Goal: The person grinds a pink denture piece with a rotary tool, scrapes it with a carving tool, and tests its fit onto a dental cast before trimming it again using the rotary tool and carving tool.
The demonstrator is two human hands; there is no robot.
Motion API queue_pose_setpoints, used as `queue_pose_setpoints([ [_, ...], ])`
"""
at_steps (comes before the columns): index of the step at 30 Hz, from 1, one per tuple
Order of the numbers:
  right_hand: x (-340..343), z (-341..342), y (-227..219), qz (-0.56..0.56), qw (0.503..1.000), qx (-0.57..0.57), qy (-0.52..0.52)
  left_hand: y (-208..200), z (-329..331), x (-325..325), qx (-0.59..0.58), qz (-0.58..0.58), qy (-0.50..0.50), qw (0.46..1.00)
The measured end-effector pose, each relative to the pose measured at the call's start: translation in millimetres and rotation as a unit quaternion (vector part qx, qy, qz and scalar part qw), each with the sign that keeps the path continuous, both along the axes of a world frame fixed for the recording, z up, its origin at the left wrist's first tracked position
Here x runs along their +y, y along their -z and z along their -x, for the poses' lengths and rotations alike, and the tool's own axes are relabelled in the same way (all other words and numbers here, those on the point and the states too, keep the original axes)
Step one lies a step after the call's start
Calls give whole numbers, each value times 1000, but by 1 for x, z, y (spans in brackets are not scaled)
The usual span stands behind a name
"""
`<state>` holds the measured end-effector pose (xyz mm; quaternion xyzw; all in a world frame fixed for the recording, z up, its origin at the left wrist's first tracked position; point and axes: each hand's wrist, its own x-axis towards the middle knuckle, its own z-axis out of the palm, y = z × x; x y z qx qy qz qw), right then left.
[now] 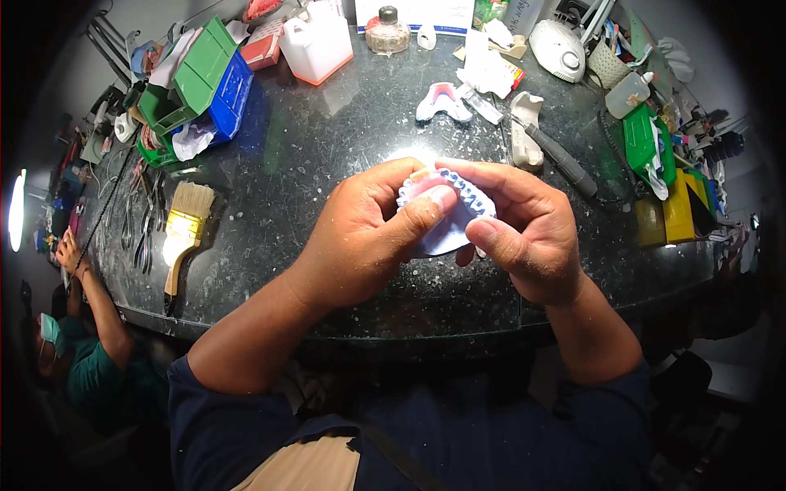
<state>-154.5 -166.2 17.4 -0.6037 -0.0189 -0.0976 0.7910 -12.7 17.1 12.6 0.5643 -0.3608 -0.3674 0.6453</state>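
A pale bluish dental cast point(444, 236) is held between both hands above the middle of the dark bench. Along its arch are dark-blue marked teeth on the right side, with a pinkish piece bearing white teeth on the left. My left hand point(360, 225) grips the left side, its thumb lying across the pink piece. From the right, my right hand point(536, 233) pinches the cast's edge between thumb and fingers. The underside and several fingertips are hidden. Just beyond the hands lies another dental cast point(444, 103) with a pink arch.
A handpiece point(565, 159) with a cord rests by a long plaster piece point(526, 131) on the right. At left lie a wide brush point(187, 229) and metal pliers point(147, 221). Bins point(233, 94), a white jug point(318, 45) and a glass jar point(387, 34) stand behind. Another person point(102, 344) sits far left.
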Motion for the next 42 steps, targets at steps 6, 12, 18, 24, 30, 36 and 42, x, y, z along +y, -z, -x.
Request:
queue_pose_setpoints([
  [6, -1, -2, 5, 2, 1000, 9, 5, -8, 3, -1, 80, -40, 19, 996],
  [12, -1, -2, 5, 5, 1000, 6, 4, -11, 4, 0, 84, -28, 17, 996],
  [18, -2, -2, 8, 1, 1000, 0, -2, -9, 5, 2, 24, -17, 2, 1000],
  [24, -2, -5, 10, 26, 1000, -6, -2, 0, 3, 1, -55, -11, -24, 998],
  [30, 1, -9, 10, 18, 1000, -8, -1, 3, 1, 0, -149, -15, -60, 987],
  [36, 2, -12, 11, 24, 1000, -14, -6, 1, 1, 2, -118, -15, -39, 992],
  [42, -3, -12, 10, 3, 1000, 24, -15, -4, 4, -1, -30, -12, -20, 999],
])
